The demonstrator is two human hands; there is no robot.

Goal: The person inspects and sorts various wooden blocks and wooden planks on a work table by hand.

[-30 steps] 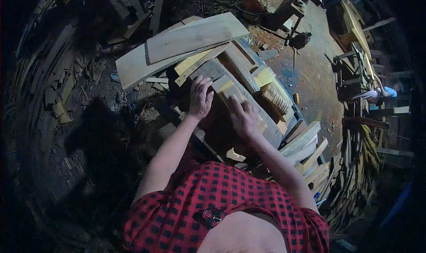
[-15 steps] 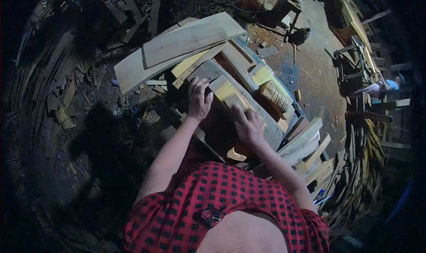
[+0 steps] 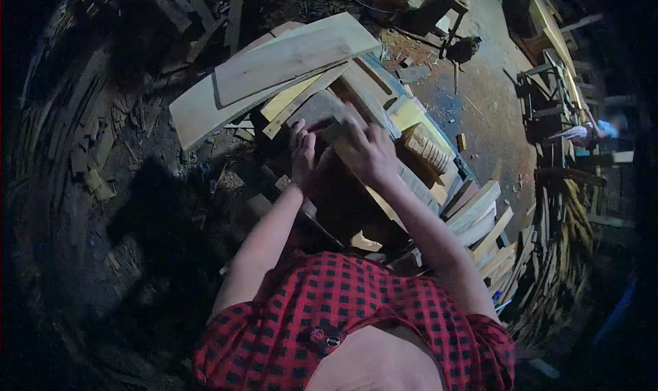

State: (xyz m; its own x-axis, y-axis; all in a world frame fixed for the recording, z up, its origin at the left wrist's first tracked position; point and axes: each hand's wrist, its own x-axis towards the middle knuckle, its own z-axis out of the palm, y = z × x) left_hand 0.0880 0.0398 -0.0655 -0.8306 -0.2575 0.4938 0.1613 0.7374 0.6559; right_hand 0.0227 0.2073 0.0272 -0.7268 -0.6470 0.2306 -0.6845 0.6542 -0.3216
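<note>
My left hand is at the left end of a pile of wood, beside a grey plank. Its fingers point away from me with the thumb apart, and I see nothing held in them. My right hand lies over the far end of a long narrow wooden board on the pile. Motion smears its fingers, so whether something is under them cannot be made out. Between my forearms, the near side of the pile is in deep shadow.
Wide pale boards lie across the far side. A ridged wood block sits to the right, with more offcuts nearer me. Scraps litter the dark ground. A person is far off at the right, beside wooden racks.
My right hand has slid forward and left along the board, toward its far end and my left hand. My left hand has shifted slightly and its fingers are closer together.
</note>
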